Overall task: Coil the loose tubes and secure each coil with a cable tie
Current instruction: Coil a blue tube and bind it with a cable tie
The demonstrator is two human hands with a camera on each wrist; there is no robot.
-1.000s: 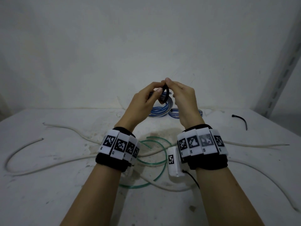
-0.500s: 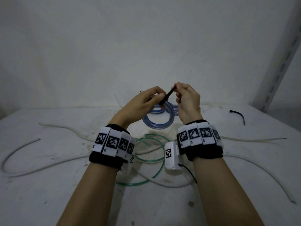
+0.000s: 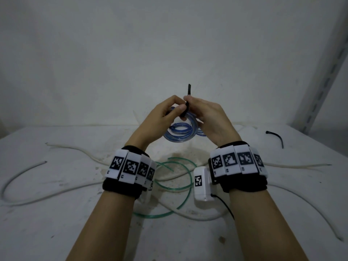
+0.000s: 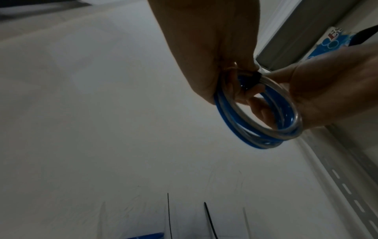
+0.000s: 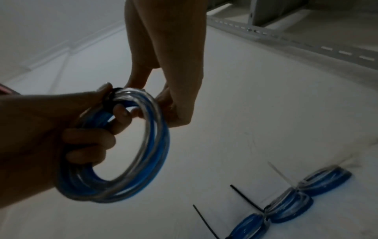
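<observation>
Both hands are raised above the white table (image 3: 56, 232). My left hand (image 3: 177, 109) grips a coil of blue and clear tube (image 3: 178, 135), its fingers curled through the ring (image 5: 114, 145). A black cable tie (image 3: 188, 91) wraps the top of the coil (image 4: 256, 76). My right hand (image 3: 193, 102) pinches the tie just above the coil, and the tail stands straight up past the fingertips. In the right wrist view the right hand (image 5: 147, 90) sits at the coil's upper edge. The tie's head is hidden between the fingers.
Three tied blue coils (image 5: 288, 205) lie on the table at the back. A loose green tube (image 3: 175, 185) curls under my wrists. Long white tubes (image 3: 56, 193) trail left and right. A spare black tie (image 3: 278, 138) lies far right, near a slotted metal upright (image 3: 329, 63).
The tie went from a small loop at my fingertips to a tail standing straight up above them. The coil turned to hang below both hands.
</observation>
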